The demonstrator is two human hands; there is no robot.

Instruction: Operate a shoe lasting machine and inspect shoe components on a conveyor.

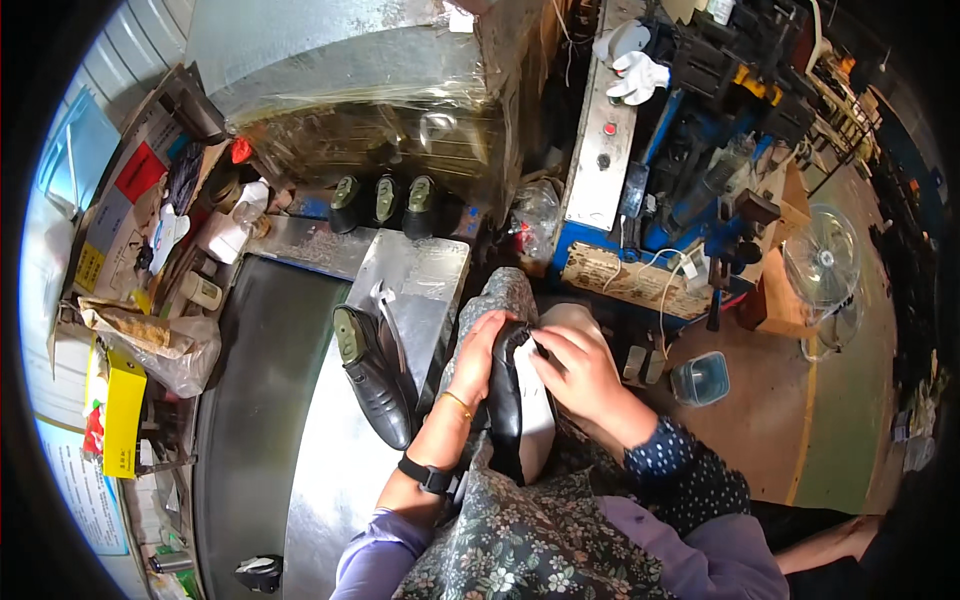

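My left hand is wrapped around a black shoe; my right hand pinches its far end, beside the worktop.

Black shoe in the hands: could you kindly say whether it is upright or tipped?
Tipped: the black shoe lies sideways, its pale underside visible.

Glare bleaches the left edge and whitens the metal surface left of centre; the right rim is dim. Black corners enclose the frame, where fisheye distortion bends straight lines.
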